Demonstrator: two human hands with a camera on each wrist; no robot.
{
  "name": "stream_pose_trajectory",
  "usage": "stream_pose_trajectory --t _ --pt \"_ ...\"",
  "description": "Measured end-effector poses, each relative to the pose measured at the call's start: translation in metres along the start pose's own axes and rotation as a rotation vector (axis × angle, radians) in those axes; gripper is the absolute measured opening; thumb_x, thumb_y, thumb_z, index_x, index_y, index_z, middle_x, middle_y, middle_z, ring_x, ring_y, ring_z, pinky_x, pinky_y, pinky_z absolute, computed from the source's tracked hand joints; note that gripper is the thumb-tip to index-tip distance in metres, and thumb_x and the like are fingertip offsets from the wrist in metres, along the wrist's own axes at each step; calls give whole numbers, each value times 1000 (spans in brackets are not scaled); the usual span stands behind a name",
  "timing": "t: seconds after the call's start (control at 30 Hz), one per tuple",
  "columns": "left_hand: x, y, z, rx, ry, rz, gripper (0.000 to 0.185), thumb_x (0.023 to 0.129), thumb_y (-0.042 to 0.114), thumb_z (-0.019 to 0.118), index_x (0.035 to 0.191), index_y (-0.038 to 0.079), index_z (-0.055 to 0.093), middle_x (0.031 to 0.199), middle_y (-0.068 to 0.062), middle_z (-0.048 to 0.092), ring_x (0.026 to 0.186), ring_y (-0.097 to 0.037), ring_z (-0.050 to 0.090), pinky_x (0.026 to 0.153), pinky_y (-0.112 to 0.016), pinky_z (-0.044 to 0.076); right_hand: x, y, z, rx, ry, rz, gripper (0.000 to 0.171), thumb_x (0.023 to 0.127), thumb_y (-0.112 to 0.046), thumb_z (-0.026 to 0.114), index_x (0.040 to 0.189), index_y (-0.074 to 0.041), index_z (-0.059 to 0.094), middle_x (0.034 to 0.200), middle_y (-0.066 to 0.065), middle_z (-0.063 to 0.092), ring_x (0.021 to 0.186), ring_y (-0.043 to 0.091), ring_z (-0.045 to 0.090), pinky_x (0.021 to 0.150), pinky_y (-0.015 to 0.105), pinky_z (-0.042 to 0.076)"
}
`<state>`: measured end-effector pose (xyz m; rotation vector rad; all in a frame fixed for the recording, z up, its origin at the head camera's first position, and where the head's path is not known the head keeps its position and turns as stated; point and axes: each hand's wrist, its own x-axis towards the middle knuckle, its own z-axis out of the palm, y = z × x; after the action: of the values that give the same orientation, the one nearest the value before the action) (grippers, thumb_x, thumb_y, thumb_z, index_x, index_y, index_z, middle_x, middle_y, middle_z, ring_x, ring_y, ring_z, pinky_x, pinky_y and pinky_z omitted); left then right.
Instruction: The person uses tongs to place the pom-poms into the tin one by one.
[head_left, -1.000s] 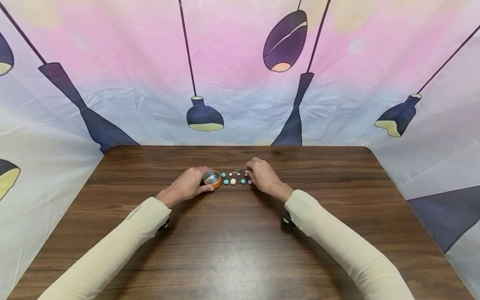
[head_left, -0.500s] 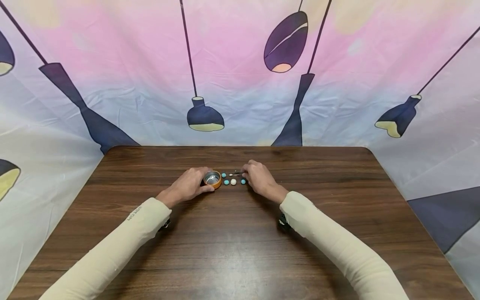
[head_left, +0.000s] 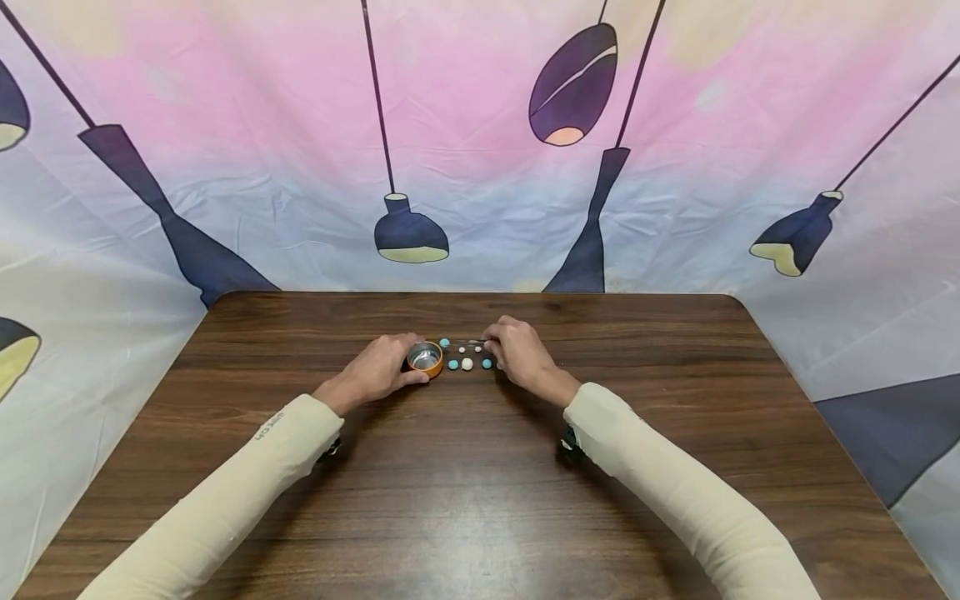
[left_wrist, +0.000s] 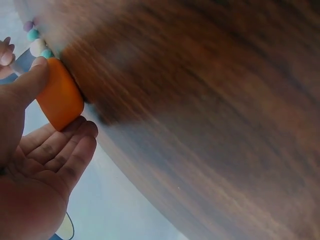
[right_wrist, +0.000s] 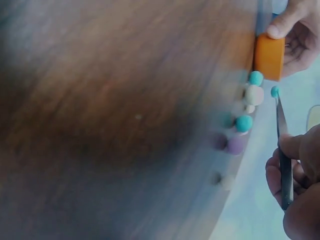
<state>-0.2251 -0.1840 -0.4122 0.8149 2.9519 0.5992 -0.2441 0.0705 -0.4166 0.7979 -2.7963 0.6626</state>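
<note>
On the left, the left hand [head_left: 377, 367] curves fingers and thumb round an orange round tin [left_wrist: 60, 95] on the wooden table [head_left: 450, 475]. Just beside it, tweezers [right_wrist: 281, 125] hold a turquoise bead [right_wrist: 275, 91] above the tabletop. Loose beads [head_left: 467, 364] sit next; then the right hand [head_left: 521, 354], fingers curled, pinching the tweezers.
</note>
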Motion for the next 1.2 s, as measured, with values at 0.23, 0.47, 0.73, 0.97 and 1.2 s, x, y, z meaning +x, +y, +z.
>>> stream_pose_trajectory --t 0.23,0.47,0.73,0.97,1.2 --pt "2 -1 1 -30 -5 -40 54 85 25 79 126 -4 57 114 -19 69 99 -27 70 82 -41 58 -2 -5 -3 26 46 -100 16 97 -12 63 107 -6 74 98 7 67 81 16 66 71 28 56" --pt "2 1 0 -32 -8 -56 54 84 25 80 124 -4 58 111 -19 70 96 -27 70 81 -40 58 -4 -10 1 17 14 -134 15 97 -12 63 105 -7 74 96 6 66 79 15 65 70 26 56" --pt "2 2 0 -39 -25 -81 54 84 24 80 125 -3 58 113 -19 69 100 -27 70 84 -42 57 -3 -6 -3 18 12 -128 16 96 -11 65 107 -6 74 97 7 67 80 16 66 71 27 56" --pt "2 1 1 -23 -19 -66 55 85 25 80 126 -3 58 113 -19 69 99 -27 70 84 -41 57 -5 12 -8 -35 19 -67 14 95 -7 65 105 -4 75 95 9 67 80 19 66 71 30 57" --pt "2 0 2 -13 -22 -73 56 85 27 79 127 -3 57 115 -19 69 100 -27 69 84 -41 57 -7 20 -7 -64 -11 -19 15 95 -7 64 106 -4 74 97 9 67 83 20 67 72 30 57"
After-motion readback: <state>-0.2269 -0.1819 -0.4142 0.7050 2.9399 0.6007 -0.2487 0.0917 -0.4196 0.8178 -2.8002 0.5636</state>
